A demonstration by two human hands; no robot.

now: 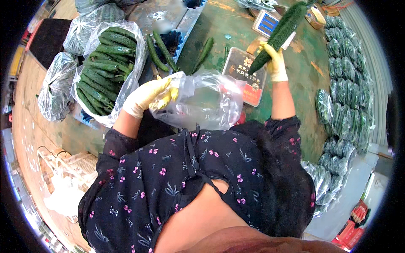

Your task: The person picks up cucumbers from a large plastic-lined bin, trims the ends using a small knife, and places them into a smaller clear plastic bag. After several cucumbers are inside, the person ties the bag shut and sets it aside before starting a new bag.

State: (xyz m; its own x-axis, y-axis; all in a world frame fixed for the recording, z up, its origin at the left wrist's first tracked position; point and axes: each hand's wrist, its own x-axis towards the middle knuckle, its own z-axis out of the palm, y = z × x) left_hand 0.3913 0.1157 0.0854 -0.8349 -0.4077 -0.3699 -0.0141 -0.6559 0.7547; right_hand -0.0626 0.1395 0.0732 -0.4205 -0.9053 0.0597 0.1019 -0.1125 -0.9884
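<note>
My left hand, in a pale yellow glove, is closed on the edge of a clear plastic bag, which hangs spread out in front of my chest. Raised at the right, my gloved right hand grips a long dark green cucumber; whether a second one lies behind it I cannot tell. Below that hand is the flat plate of a weighing scale, its display just beyond. A few loose cucumbers lie past my left hand.
At the left stands a big open plastic bag full of cucumbers, beside several tied bags. Rows of bagged cucumbers line the right edge of the green table. A roll of tape sits at the far right.
</note>
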